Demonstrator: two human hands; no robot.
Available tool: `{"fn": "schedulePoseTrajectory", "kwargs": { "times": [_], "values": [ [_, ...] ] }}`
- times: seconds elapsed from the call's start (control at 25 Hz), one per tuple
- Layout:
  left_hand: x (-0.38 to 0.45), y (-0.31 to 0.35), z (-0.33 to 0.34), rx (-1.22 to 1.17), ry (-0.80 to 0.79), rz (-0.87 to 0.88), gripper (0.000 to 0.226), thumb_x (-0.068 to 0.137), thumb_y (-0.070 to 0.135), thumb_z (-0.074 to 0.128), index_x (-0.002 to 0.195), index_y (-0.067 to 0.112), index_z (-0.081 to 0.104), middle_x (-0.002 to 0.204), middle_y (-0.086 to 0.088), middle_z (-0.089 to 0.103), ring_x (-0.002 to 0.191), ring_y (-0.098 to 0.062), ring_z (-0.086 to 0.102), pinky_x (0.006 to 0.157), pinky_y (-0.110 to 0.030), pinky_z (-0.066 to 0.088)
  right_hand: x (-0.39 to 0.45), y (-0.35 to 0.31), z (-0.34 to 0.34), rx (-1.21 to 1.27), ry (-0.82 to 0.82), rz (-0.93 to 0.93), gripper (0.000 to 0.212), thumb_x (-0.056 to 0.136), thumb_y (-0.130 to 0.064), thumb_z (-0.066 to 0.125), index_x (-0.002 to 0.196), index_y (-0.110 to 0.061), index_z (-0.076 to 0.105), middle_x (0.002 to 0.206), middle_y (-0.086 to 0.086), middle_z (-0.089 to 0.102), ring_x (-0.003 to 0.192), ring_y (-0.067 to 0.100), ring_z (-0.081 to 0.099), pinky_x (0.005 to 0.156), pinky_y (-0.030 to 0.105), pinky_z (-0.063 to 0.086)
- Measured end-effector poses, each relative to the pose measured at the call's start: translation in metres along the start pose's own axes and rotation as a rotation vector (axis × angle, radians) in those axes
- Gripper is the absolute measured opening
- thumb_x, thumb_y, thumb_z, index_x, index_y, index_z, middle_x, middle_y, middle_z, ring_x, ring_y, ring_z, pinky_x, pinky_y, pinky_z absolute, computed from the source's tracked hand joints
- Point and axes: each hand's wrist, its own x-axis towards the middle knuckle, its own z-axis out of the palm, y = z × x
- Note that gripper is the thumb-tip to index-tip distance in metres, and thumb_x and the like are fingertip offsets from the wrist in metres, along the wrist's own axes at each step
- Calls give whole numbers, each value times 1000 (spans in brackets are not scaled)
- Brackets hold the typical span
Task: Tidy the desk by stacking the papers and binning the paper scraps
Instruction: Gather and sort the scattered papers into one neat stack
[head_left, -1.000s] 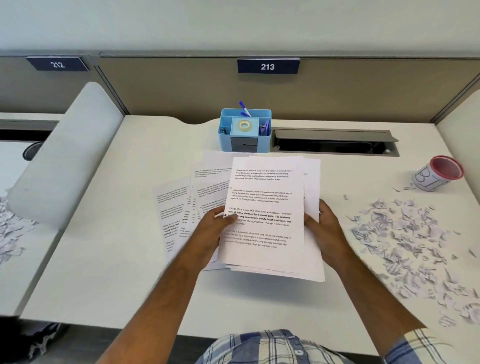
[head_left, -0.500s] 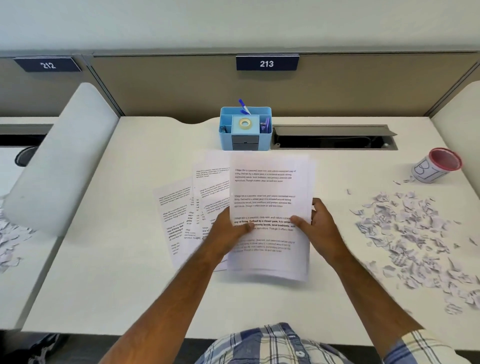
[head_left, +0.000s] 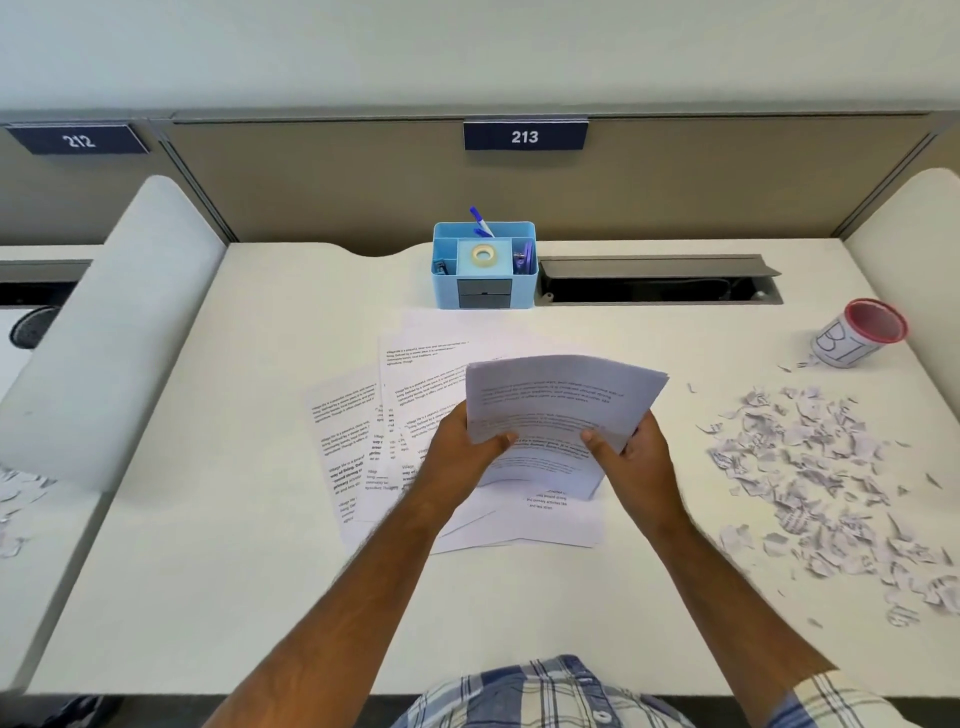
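A bundle of printed sheets is lifted off the desk and tilted, its far edge raised. My left hand grips its left side and my right hand grips its right side, thumbs on top. More printed papers lie fanned out on the white desk under and left of the bundle. A wide scatter of torn paper scraps covers the desk at the right. A small red-rimmed cup with letters on its paper label stands tilted beyond the scraps.
A blue desk organiser with tape and pens stands at the back centre, beside an open cable slot. White side dividers bound the desk left and right. More scraps lie on the neighbouring desk at far left.
Both hands have raised the bundle off the desk and tipped it up; a second ago it lay almost flat. A few sheets now show on the desk beneath it.
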Motion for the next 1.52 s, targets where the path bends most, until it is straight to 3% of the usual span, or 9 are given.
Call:
{"fn": "schedulePoseTrajectory", "kwargs": {
  "times": [0.12, 0.24, 0.4, 0.64, 0.84, 1.04, 1.24, 1.4, 1.52],
  "values": [
    [2, -1, 0, -17, 2, -9, 36, 94, 15, 78, 127, 25, 68, 116, 11, 78, 109, -9, 73, 98, -36, 61, 1, -4, 2, 7, 18, 7, 39, 95, -13, 72, 131, -15, 56, 118, -4, 71, 105, 7, 70, 79, 22, 57],
    [2, 1, 0, -22, 6, 11, 37, 94, 17, 79, 127, 29, 67, 116, 12, 77, 108, -9, 73, 95, -33, 62, 1, -7, 1, 3, 41, -19, 36, 95, -12, 72, 127, -16, 57, 116, -6, 72, 102, 5, 70, 77, 19, 57],
    [2, 3, 1, -15, 31, 33, 41, 91, 19, 82, 125, 32, 64, 113, 14, 76, 104, -5, 72, 81, -18, 59, 0, 1, -1, -6, 0, -12, 43, 93, -12, 75, 130, -21, 55, 117, -7, 71, 108, 11, 70, 86, 31, 60],
    [0, -5, 5, -19, 45, -12, 27, 95, 20, 78, 119, 30, 72, 108, 14, 79, 101, -7, 74, 89, -30, 60, -3, 16, 4, 5, -28, 18, 37, 96, -10, 70, 129, -24, 56, 119, -7, 72, 110, 12, 70, 92, 38, 59],
    [-5, -4, 10, 6, 58, -10, 19, 98, 25, 74, 112, 37, 70, 103, 15, 78, 92, -6, 75, 73, -19, 57, -3, 18, -3, -18, -34, 20, 40, 94, -10, 72, 130, -21, 56, 120, -7, 72, 106, 9, 70, 88, 33, 62],
    [-3, 3, 17, -104, 72, -26, 23, 95, 24, 78, 117, 25, 71, 103, 9, 80, 89, -8, 78, 67, -18, 59, -8, 26, -21, -51, -71, 40, 42, 90, -19, 79, 129, -18, 62, 120, -5, 74, 105, 13, 73, 84, 30, 62],
    [8, -15, 20, -100, 43, -64, 24, 101, 31, 70, 123, 23, 68, 114, 8, 79, 102, -12, 76, 87, -32, 63, -15, 42, -29, -20, -32, 94, 32, 91, -16, 77, 120, -21, 67, 115, -6, 77, 102, 11, 74, 86, 29, 61],
    [18, -48, 7, -30, 211, -144, 14, 103, 30, 64, 114, 22, 62, 115, 5, 72, 109, -18, 70, 85, -30, 56, -11, 55, -36, 26, 25, 115, 40, 91, -16, 77, 129, -18, 64, 122, -6, 75, 109, 15, 72, 96, 43, 58],
    [20, -81, -13, 234, 447, -186, 38, 89, 29, 82, 117, 21, 59, 119, 1, 62, 115, -24, 61, 94, -39, 53, -7, 57, -41, 51, 57, 123, 37, 92, -15, 76, 126, -21, 65, 122, -8, 74, 110, 13, 72, 97, 42, 57]
  ]
}}
